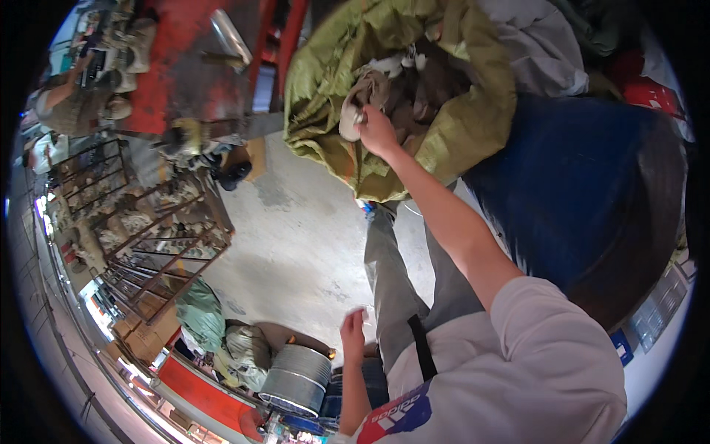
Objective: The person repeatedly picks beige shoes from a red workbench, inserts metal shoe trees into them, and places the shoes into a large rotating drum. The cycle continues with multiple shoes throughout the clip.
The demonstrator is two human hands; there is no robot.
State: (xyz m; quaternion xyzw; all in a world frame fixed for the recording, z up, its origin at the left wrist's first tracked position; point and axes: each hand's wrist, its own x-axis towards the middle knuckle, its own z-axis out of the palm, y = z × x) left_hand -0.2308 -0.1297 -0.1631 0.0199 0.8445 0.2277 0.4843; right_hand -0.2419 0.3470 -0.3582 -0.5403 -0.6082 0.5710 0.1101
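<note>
A person in a white T-shirt [547,370] and grey trousers [392,274] stands on a concrete floor [296,237], seen from above. The left hand [353,333] hangs near the hip with fingers loosely curled, holding nothing. The right arm stretches out to an open olive-green sack [473,111], where the right hand [377,132] is closed on a pale, soft piece [353,118] at the top of the brownish heap filling the sack; what the piece is cannot be told. A large blue drum [584,200] stands just beside the sack. Farther left, a metal rack [148,237] holds pale objects, and a ribbed metal can [296,379] sits beside stuffed bags [214,325].
</note>
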